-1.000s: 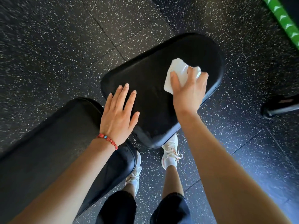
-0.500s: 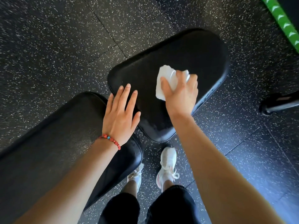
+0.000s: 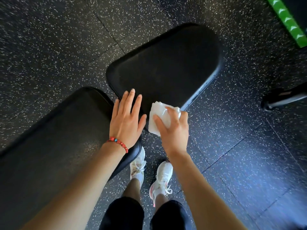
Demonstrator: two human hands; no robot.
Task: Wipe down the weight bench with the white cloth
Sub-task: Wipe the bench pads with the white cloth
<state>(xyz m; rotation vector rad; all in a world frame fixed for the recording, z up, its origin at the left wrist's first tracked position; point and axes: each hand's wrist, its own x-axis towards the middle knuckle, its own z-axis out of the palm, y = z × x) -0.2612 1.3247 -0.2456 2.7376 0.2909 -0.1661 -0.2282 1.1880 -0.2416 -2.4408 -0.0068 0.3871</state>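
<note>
Wiping appears underway: the right hand [image 3: 172,130] clutches the folded white cloth [image 3: 159,117] at the near edge of the black padded seat pad [image 3: 166,67]; the left hand [image 3: 126,120] rests flat beside it, and the long black backrest pad [image 3: 54,136] probably remains.

white cloth [image 3: 158,119], black bench pads [image 3: 166,70], black white-speckled floor [image 3: 49,39], red bead bracelet [image 3: 118,143], white shoes [image 3: 163,175]

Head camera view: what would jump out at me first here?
The white cloth, gripped by the right hand at the near edge of the black seat pad. Beside it the left hand, with a red bead bracelet, lies flat across the gap between both pads.
</note>
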